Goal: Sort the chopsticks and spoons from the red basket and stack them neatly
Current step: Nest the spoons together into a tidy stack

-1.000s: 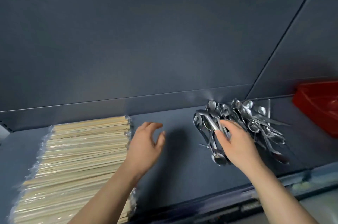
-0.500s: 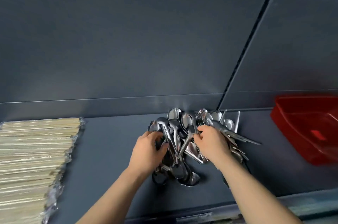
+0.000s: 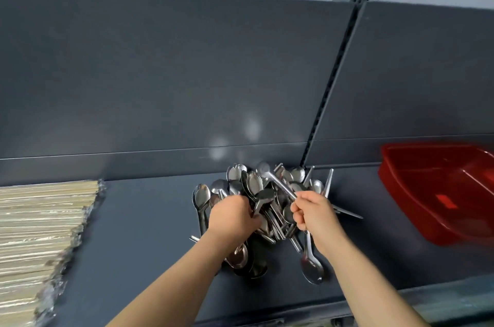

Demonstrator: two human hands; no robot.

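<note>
A tangled heap of steel spoons (image 3: 256, 187) lies on the dark grey shelf (image 3: 149, 219) against its back wall. My left hand (image 3: 232, 215) is closed on several spoon handles at the heap's left side. My right hand (image 3: 312, 210) grips other spoons at the right side, one handle slanting up and to the left out of the fist and one spoon (image 3: 311, 268) hanging below it, bowl toward me. A flat stack of pale wrapped chopsticks (image 3: 42, 230) fills the shelf's left end. The red basket (image 3: 438, 193) sits at the right and looks empty.
The shelf's back panel rises just behind the spoons, with a slotted upright post (image 3: 328, 91) above them. Bare shelf surface separates the chopsticks from the spoon heap. The shelf's front lip (image 3: 294, 310) runs under my forearms.
My left hand left the chopstick stack and joined the right one in the spoon heap. Both now grip spoons and have lifted and bunched them. The view shifted to the right.
</note>
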